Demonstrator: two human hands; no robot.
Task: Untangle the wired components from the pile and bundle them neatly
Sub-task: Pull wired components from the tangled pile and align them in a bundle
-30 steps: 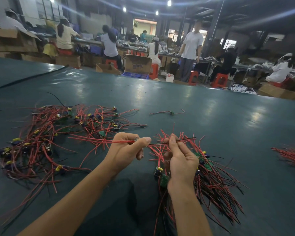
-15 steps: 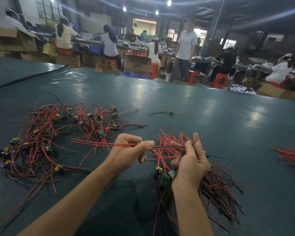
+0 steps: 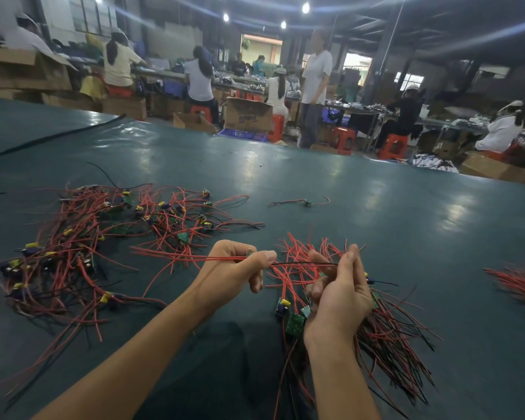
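Two hands at work over the green table [image 3: 376, 222]. With the left hand [image 3: 234, 275], pinches one wired component [image 3: 194, 259] between thumb and forefinger, red leads trailing left. With the right hand [image 3: 341, 295], clasps the bundle [image 3: 388, 344], fingers curled round it, wires fanning down-right onto the table. Holds a black wire [image 3: 303, 263] stretched between both. Tangled pile [image 3: 82, 244] on the table at left, apart.

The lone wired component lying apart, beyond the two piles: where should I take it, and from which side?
Likely at its small green board, with the grip coming from straight above. Its wires trail flat on the table to either side, so the board looks like the one stiff part, and nothing lies close around it.
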